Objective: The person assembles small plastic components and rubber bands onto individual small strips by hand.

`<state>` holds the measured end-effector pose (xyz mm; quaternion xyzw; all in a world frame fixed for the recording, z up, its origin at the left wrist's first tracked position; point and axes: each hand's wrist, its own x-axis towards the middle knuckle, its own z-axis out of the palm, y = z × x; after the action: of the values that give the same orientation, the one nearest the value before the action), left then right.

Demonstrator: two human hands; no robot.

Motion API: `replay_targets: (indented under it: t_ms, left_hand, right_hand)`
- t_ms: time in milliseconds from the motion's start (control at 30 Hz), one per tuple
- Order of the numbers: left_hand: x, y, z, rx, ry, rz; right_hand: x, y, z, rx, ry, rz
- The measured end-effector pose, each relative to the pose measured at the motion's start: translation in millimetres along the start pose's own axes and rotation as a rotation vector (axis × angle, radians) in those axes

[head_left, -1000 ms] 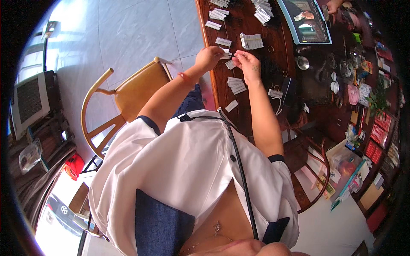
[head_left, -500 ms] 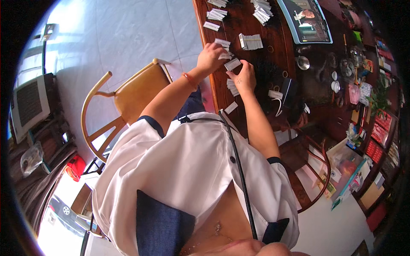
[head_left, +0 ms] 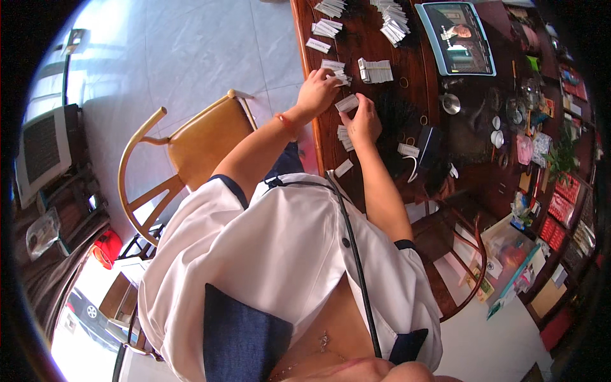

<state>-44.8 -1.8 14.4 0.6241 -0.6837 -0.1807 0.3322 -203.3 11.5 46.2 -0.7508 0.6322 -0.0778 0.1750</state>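
On the dark wooden table [head_left: 307, 41], my right hand [head_left: 364, 122] grips a small white stack of printed labels [head_left: 347, 103] between thumb and fingers. To its left and a bit farther off, my left hand [head_left: 317, 94] has its fingers curled at a loose pile of white labels [head_left: 342, 77], pinching at the slips; its fingertips are partly hidden. A thicker block of labels [head_left: 375, 71] with a band around it lies just beyond. Nearer to me, more labels [head_left: 345, 137] lie beside my right wrist, and a single label [head_left: 344, 168] rests near the table's edge.
Farther along the table are fanned label piles [head_left: 393, 24] and a tablet [head_left: 459, 39] playing a video. Rubber bands [head_left: 404, 82] and a dark box [head_left: 430, 143] lie to the right. A wooden chair [head_left: 210, 140] stands left, another chair [head_left: 476, 267] right.
My left hand has moved slightly right and nearer, its fingers now lower over the loose labels. My right hand still holds its stack, slightly nearer. The whole view has shifted a little.
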Motion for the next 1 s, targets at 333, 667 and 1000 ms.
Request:
replay_targets:
  t_ms: [333,667,1000]
  left_hand:
    - [-54.2,8.8,-10.8,-0.384,-0.036,-0.193]
    - [-104.3,11.5,-28.0,-0.373,-0.298,-0.254]
    - [-111.1,15.8,-50.2,-0.375,-0.371,-0.277]
  right_hand:
    - [-15.3,23.1,-17.4,0.177,0.064,-0.004]
    - [-88.3,48.1,-25.2,0.23,-0.23,-0.001]
    - [-8.7,-6.4,-7.3,-0.091,-0.008,-0.019]
